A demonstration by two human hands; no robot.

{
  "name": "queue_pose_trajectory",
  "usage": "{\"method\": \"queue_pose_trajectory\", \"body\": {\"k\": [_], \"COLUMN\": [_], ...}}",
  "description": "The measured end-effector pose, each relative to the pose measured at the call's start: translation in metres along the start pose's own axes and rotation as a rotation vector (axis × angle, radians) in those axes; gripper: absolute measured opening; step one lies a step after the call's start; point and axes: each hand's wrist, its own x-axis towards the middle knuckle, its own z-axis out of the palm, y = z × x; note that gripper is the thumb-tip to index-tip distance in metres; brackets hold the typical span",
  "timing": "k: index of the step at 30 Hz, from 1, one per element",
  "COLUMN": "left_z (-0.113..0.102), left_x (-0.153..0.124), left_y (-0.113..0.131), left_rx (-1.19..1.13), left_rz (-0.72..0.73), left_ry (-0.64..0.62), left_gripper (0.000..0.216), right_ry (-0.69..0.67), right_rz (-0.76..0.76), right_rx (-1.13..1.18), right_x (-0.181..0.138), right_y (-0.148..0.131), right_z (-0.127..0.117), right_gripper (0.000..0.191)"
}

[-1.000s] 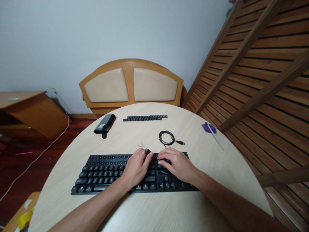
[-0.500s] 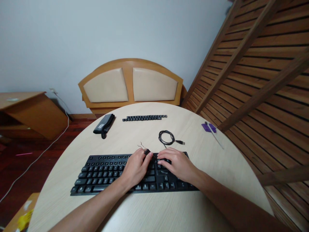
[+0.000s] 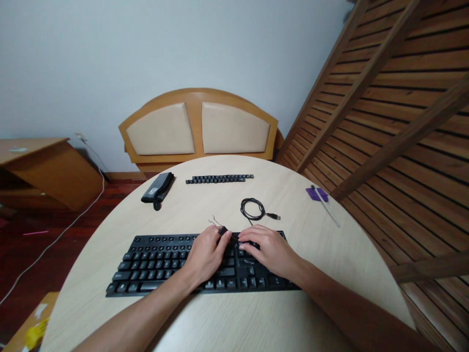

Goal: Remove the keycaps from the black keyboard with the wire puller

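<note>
A black keyboard [image 3: 157, 264] lies across the round table [image 3: 227, 322] in front of me. My left hand [image 3: 205, 255] rests on its middle keys, fingers curled around a small black tool with wire ends, a keycap puller [image 3: 222, 229]. My right hand [image 3: 269, 250] lies on the keys beside it, fingers bent down and pinching near the puller's tip. The two hands nearly touch at the keyboard's upper edge. What sits under the fingertips is hidden.
A row of loose black keycaps [image 3: 219, 179] lies at the far side, a black pouch [image 3: 158, 188] to its left. The coiled USB cable [image 3: 254, 210] sits behind the keyboard. A purple cloth with a thin tool [image 3: 319, 195] lies at the right edge. A wooden chair [image 3: 200, 128] stands behind.
Almost nothing has changed. Both hands stay on the keyboard's middle with only slight finger shifts, and the view has drifted a little.
</note>
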Motion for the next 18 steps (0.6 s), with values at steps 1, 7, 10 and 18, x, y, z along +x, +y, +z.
{"method": "queue_pose_trajectory", "body": {"k": [1,7,10,18], "left_z": [-0.0002,-0.0005,-0.0007,-0.0029], "left_x": [0.0001,0.0015,0.0022,0.0006], "left_y": [0.0003,0.001,0.0012,0.0021], "left_rx": [0.0,-0.001,0.009,-0.023], "left_rz": [-0.001,-0.016,-0.015,-0.025], "left_ry": [0.001,0.0,-0.003,0.02], "left_gripper": [0.041,0.04,0.041,0.043], "right_ry": [-0.001,-0.001,-0.005,0.006], "right_rz": [0.0,0.004,0.007,0.032], "right_rx": [0.001,-0.002,0.004,0.047], "right_x": [-0.0001,-0.0008,-0.0006,0.0011], "right_y": [-0.0001,0.0002,0.0003,0.0003], "right_z": [-0.0002,-0.0005,-0.0002,-0.0016], "right_gripper": [0.013,0.013,0.013,0.014]}}
